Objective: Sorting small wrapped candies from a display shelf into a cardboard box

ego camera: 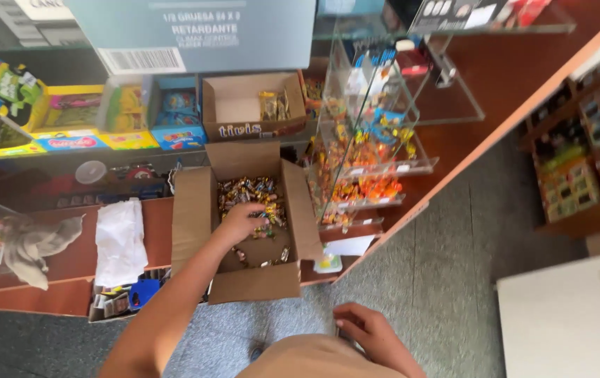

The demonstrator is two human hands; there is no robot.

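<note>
An open cardboard box (191,217) sits on the wooden counter (61,259) in front of me, holding a heap of small wrapped candies (247,190). My left hand (240,221) reaches into the box and rests on the candies, fingers curled over them; whether it grips any I cannot tell. My right hand (366,332) hangs low by my waist against my tan clothing, fingers bent, with nothing visible in it.
A clear tiered display case (373,150) full of orange sweets stands right of the box. Colourful candy cartons (104,115) line the shelf behind. A white cloth (119,241) and grey rag (37,245) lie at left. Shelves (583,150) stand far right, across grey carpet.
</note>
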